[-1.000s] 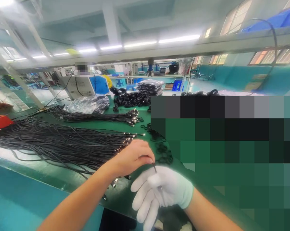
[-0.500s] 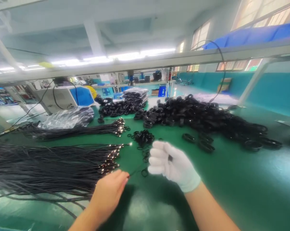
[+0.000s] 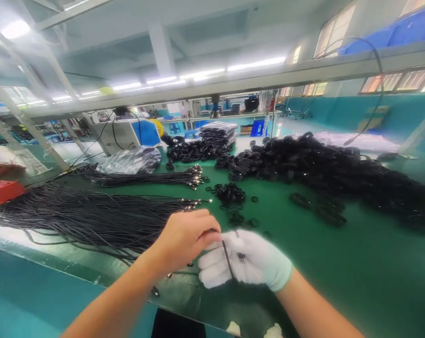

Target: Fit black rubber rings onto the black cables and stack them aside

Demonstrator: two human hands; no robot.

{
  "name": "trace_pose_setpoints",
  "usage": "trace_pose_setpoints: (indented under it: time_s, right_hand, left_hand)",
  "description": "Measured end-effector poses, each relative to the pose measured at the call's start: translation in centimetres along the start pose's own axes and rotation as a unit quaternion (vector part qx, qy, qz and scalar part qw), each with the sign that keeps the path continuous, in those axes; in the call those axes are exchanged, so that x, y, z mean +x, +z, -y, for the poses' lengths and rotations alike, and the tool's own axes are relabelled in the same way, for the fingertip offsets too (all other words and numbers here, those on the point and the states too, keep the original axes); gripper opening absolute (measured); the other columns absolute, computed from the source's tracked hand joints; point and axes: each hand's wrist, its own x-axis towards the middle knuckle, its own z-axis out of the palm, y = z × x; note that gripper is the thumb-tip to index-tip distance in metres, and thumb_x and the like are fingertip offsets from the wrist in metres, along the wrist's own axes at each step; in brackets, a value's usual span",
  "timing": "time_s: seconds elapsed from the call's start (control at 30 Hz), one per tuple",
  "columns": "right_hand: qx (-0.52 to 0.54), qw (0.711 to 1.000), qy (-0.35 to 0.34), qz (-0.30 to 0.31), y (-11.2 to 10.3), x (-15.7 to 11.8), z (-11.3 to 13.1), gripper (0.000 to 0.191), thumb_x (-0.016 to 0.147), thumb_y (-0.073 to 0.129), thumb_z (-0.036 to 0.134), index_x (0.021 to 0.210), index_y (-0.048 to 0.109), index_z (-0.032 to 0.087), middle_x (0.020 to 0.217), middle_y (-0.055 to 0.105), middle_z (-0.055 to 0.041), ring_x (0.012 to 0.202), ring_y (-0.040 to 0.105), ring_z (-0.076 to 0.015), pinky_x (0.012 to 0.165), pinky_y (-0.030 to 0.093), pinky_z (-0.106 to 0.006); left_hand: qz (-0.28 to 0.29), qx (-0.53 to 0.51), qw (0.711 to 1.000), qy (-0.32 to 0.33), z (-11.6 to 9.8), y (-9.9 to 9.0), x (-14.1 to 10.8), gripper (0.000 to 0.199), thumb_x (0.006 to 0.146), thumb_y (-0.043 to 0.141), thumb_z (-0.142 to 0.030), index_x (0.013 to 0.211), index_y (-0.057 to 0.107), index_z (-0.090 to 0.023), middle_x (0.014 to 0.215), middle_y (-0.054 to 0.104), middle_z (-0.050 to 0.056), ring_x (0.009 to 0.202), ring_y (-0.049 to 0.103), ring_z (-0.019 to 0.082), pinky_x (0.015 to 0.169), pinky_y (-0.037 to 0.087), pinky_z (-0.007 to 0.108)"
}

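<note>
My bare left hand point(image 3: 189, 234) pinches a thin black cable point(image 3: 227, 258) that runs down across the white glove. The gloved right hand point(image 3: 245, 258) is half curled with the palm up, the cable and a small dark piece point(image 3: 241, 256) resting in it. Both hands meet at the fingertips above the green table point(image 3: 268, 206). Long black cables with metal ends point(image 3: 103, 220) lie to the left of my left hand. Beyond the hands is a small pile of black rings point(image 3: 229, 193).
A large heap of coiled black cables point(image 3: 321, 164) spreads across the right rear. Another bundle point(image 3: 152, 178) and a clear plastic bag point(image 3: 131, 160) lie at the left rear. A red box point(image 3: 4, 191) stands at the far left. A metal bar point(image 3: 184, 99) crosses above.
The view has turned left. My left hand has come up against the gloved right hand, and a black cable now crosses the glove, whose fingers have tilted lower.
</note>
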Motion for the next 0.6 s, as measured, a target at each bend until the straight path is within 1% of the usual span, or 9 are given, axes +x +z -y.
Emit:
trace_pose_setpoints:
  time_s: [0.03, 0.1, 0.2, 0.27, 0.33, 0.4, 0.47, 0.53, 0.6]
  right_hand:
    - [0.005, 1.0, 0.009, 0.013, 0.1, 0.0, -0.2, 0.046, 0.08, 0.065, 0.042, 0.109, 0.057, 0.006, 0.099, 0.065, -0.021, 0.098, 0.062, -0.0321, 0.089, 0.039, -0.057]
    - [0.005, 0.999, 0.025, 0.03, 0.4, 0.0, -0.3, 0.05, 0.079, 0.066, 0.042, 0.111, 0.055, 0.006, 0.102, 0.064, -0.0226, 0.099, 0.062, -0.0331, 0.089, 0.039, -0.059]
    - [-0.003, 0.999, 0.036, 0.032, 0.7, 0.1, -0.6, 0.048, 0.08, 0.065, 0.038, 0.115, 0.053, 0.006, 0.105, 0.064, -0.0225, 0.098, 0.062, -0.0334, 0.088, 0.038, -0.061]
    - [0.01, 0.999, 0.031, 0.024, 0.8, 0.0, -0.6, 0.048, 0.081, 0.065, 0.037, 0.117, 0.052, 0.008, 0.105, 0.064, -0.0193, 0.099, 0.062, -0.0331, 0.088, 0.039, -0.06]
    - [0.041, 0.999, 0.008, 0.016, 1.0, 0.0, -0.4, 0.043, 0.08, 0.066, 0.036, 0.112, 0.055, 0.01, 0.098, 0.066, -0.0129, 0.098, 0.062, -0.0312, 0.088, 0.04, -0.059]
    - [0.061, 0.997, -0.041, -0.011, 1.0, -0.2, 0.4, 0.036, 0.079, 0.067, 0.037, 0.105, 0.057, 0.014, 0.088, 0.066, -0.0063, 0.092, 0.064, -0.0269, 0.088, 0.041, -0.058]
    - [0.055, 0.992, -0.099, -0.06, 1.0, -0.4, 1.4, 0.028, 0.081, 0.065, 0.037, 0.1, 0.057, 0.017, 0.082, 0.064, -0.0023, 0.084, 0.064, -0.0219, 0.089, 0.041, -0.056]
    - [0.032, 0.982, -0.143, -0.115, 0.9, -0.4, 2.3, 0.025, 0.083, 0.062, 0.036, 0.1, 0.058, 0.018, 0.082, 0.064, -0.0018, 0.08, 0.063, -0.019, 0.09, 0.042, -0.053]
    - [0.009, 0.974, -0.161, -0.158, 0.5, -0.4, 2.5, 0.025, 0.083, 0.062, 0.036, 0.1, 0.058, 0.018, 0.086, 0.064, -0.0036, 0.082, 0.062, -0.0191, 0.09, 0.043, -0.05]
  left_hand:
    - [0.015, -0.027, 0.999, -0.01, 0.2, -0.2, 0.5, 0.01, 0.085, 0.057, -0.024, 0.079, 0.066, -0.022, 0.076, 0.063, -0.004, 0.07, 0.056, 0.01, 0.062, 0.038, 0.02]
    - [0.029, -0.068, 0.997, -0.02, 0.3, -0.1, 1.1, 0.008, 0.082, 0.06, -0.021, 0.077, 0.066, -0.021, 0.076, 0.063, -0.005, 0.07, 0.056, 0.009, 0.064, 0.038, 0.019]
    - [0.036, -0.104, 0.994, -0.027, 0.6, 0.9, 1.6, 0.008, 0.081, 0.062, -0.024, 0.075, 0.066, -0.02, 0.074, 0.063, -0.004, 0.07, 0.056, 0.009, 0.065, 0.039, 0.019]
    - [0.047, -0.134, 0.989, -0.03, 1.6, 2.0, 1.7, 0.011, 0.083, 0.059, -0.025, 0.077, 0.067, -0.02, 0.076, 0.064, -0.004, 0.072, 0.057, 0.01, 0.067, 0.041, 0.02]
    - [0.052, -0.146, 0.987, -0.046, 3.1, 3.5, 1.3, 0.018, 0.088, 0.051, -0.025, 0.08, 0.066, -0.019, 0.078, 0.065, -0.003, 0.074, 0.058, 0.011, 0.068, 0.042, 0.021]
    - [0.041, -0.11, 0.99, -0.079, 4.6, 5.3, 0.3, 0.025, 0.091, 0.042, -0.024, 0.082, 0.064, -0.018, 0.08, 0.065, -0.001, 0.075, 0.059, 0.013, 0.068, 0.042, 0.022]
    - [0.021, -0.044, 0.992, -0.115, 5.2, 7.1, -1.3, 0.027, 0.092, 0.038, -0.022, 0.082, 0.062, -0.018, 0.08, 0.064, 0.001, 0.076, 0.059, 0.014, 0.067, 0.042, 0.024]
    - [0.019, 0.023, 0.992, -0.123, 4.4, 8.4, -3.3, 0.026, 0.091, 0.037, -0.02, 0.08, 0.061, -0.019, 0.078, 0.064, 0.002, 0.073, 0.059, 0.016, 0.064, 0.04, 0.024]
    - [0.03, 0.076, 0.993, -0.085, 2.3, 8.8, -5.0, 0.024, 0.089, 0.039, -0.018, 0.077, 0.059, -0.02, 0.073, 0.063, 0.001, 0.066, 0.057, 0.016, 0.06, 0.038, 0.025]
